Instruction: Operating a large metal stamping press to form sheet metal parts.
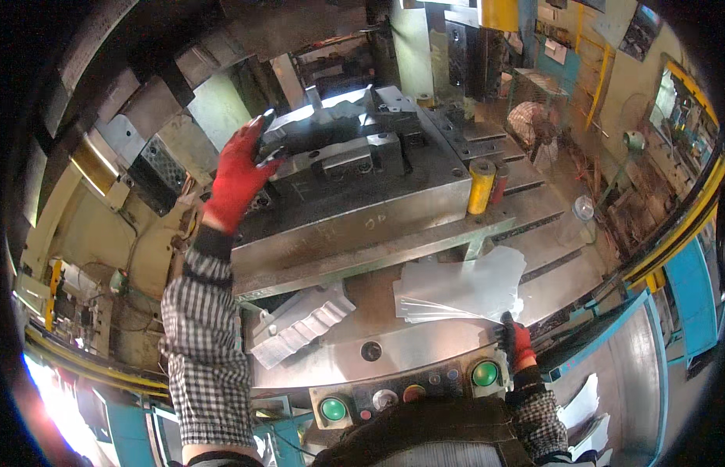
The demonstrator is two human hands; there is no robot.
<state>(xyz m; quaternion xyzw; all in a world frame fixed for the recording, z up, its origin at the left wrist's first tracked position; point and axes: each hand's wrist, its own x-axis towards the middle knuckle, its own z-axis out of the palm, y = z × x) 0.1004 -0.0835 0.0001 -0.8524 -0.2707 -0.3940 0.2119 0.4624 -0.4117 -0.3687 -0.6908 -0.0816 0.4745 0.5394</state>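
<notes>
My left hand (242, 175), in a red glove with dark fingertips, is raised at the left end of the press die (355, 198). Its thumb and fingers are apart, with nothing visible between them. A bright sheet-metal piece (323, 109) lies on top of the die, just beyond those fingertips. At the lower right, my right hand (518, 342), gloved alike, has its fingers closed at the near right corner of a fanned stack of flat metal sheets (460, 284). How many sheets it grips is hidden.
A corrugated formed metal part (304, 327) lies left of the stack on the press bed. Along the near edge runs a control panel with green buttons (332, 409). Yellow (480, 187) and red cylinders stand by the die's right corner. Another person (534, 124) is at the far right.
</notes>
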